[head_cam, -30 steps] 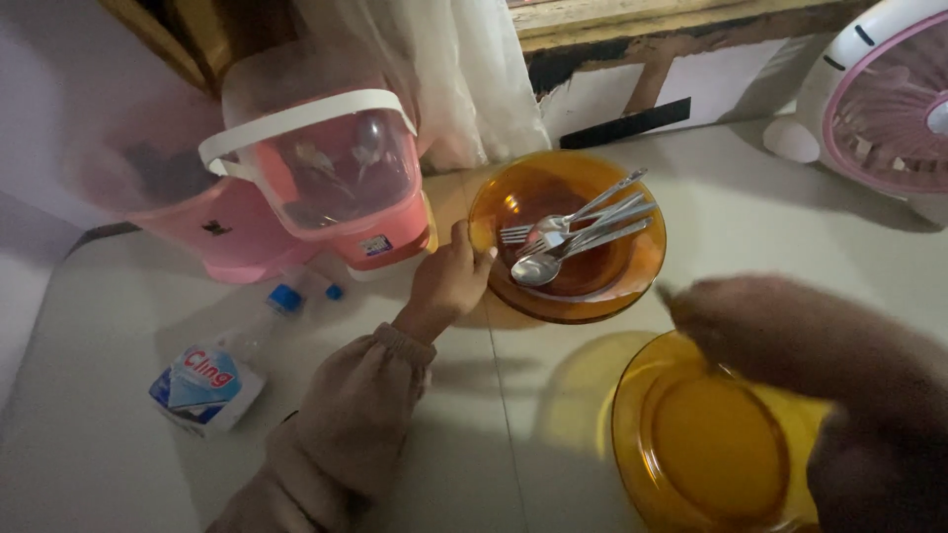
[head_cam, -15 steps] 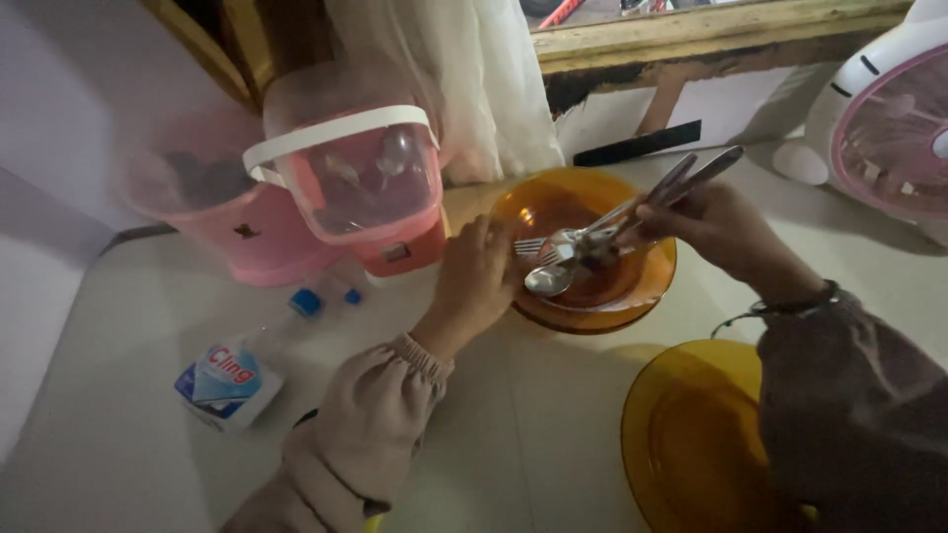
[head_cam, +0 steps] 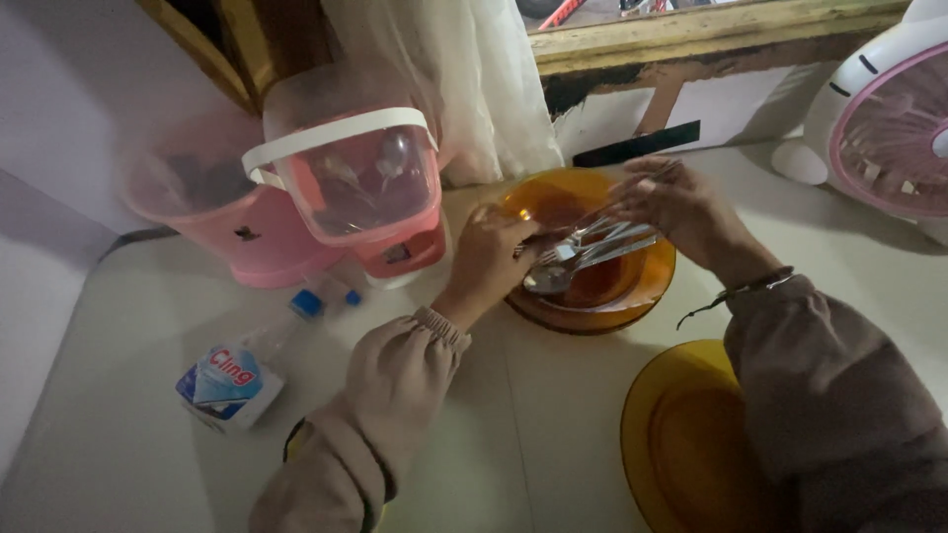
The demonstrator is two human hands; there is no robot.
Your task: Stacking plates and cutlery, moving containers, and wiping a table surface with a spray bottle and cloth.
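A stack of amber glass plates sits at the back middle of the white table. Several metal spoons and forks lie in the top plate. My left hand grips that plate's left rim. My right hand hovers over the right side of the plate, fingers curled around the cutlery handles, one handle tip poking out past the knuckles. Another amber plate lies near the front right, partly hidden under my right sleeve.
A pink plastic container with a clear lid stands left of the plates. A plastic bottle with a blue cap lies on its side at the left. A pink and white fan stands at the far right. A white curtain hangs behind.
My right hand came in from the front right, took the cutlery handles and lifted them, then lowered them toward the plate. My left hand stayed at the rim.
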